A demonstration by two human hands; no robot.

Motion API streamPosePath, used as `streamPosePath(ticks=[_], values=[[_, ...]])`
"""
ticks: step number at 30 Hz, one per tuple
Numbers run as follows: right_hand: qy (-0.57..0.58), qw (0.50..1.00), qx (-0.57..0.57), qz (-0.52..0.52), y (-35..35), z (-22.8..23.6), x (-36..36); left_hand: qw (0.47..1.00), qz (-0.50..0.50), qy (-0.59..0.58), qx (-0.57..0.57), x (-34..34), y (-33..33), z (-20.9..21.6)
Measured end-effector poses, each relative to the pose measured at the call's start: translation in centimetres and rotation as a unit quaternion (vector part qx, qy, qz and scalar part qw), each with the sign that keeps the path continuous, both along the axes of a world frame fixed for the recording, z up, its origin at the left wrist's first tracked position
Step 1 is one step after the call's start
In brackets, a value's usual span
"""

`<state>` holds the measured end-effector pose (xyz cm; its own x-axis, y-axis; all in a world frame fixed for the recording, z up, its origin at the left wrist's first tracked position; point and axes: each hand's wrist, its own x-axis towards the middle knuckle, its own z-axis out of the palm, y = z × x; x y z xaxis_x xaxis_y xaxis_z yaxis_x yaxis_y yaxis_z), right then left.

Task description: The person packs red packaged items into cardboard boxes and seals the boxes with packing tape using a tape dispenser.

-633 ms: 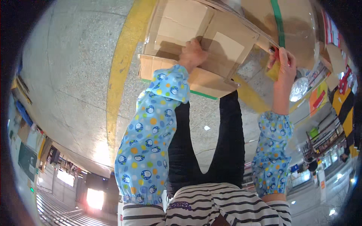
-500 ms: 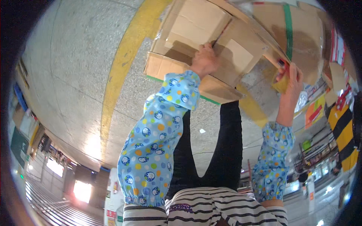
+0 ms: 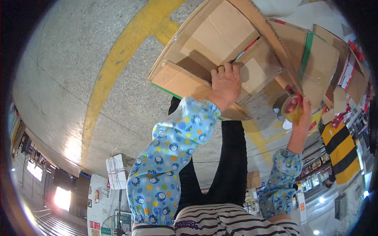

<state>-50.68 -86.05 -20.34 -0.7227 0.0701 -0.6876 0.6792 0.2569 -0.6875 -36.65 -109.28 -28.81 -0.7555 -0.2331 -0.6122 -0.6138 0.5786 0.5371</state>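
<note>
A brown cardboard box point(image 3: 220, 27) with raised flaps stands in front of my legs. My left hand point(image 3: 227, 84) reaches over its near flap point(image 3: 183, 78), fingers bent down against the inner panels beside a narrow gap with a red edge. The fingertips are partly hidden. In my right hand point(image 3: 302, 118) is a roll of yellowish packing tape point(image 3: 291, 109) in a red tape dispenser point(image 3: 293, 91), with fingers wrapped round it. The dispenser sits close to the box's right-hand flap point(image 3: 271, 33).
Another flattened-looking carton point(image 3: 321, 55) with a green strip lies to the right, near more cardboard scraps and red-and-white pieces point(image 3: 348, 76). A yellow-and-black striped block point(image 3: 340, 151) stands at the far right. Yellow lines point(image 3: 112, 59) mark the concrete floor.
The view has shifted. The box appears turned slightly, and my left hand's fingers are bent more on the panels. My right hand with the tape dispenser appears lower in the picture.
</note>
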Motion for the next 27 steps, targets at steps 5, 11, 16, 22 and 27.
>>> streamPosePath(ticks=[5,11,16,22,27], values=[[-0.007,0.997,0.074,0.027,-0.6,0.2,4.6,0.943,0.021,0.274,-0.187,3.1,-1.6,4.1],[-0.043,0.978,0.195,0.064,-2.2,-4.6,10.3,0.910,-0.064,0.365,-0.189,9.1,-1.9,0.6],[0.033,0.952,0.275,0.129,-1.5,-9.1,12.0,0.916,-0.203,0.227,-0.262,4.4,-2.9,-5.4],[0.013,0.946,0.299,0.122,0.0,-10.6,12.4,0.902,-0.222,0.217,-0.300,4.6,-3.4,-8.4],[0.003,0.948,0.295,0.123,-0.1,-11.7,13.0,0.944,-0.116,0.220,-0.216,3.9,-3.6,-8.1]])
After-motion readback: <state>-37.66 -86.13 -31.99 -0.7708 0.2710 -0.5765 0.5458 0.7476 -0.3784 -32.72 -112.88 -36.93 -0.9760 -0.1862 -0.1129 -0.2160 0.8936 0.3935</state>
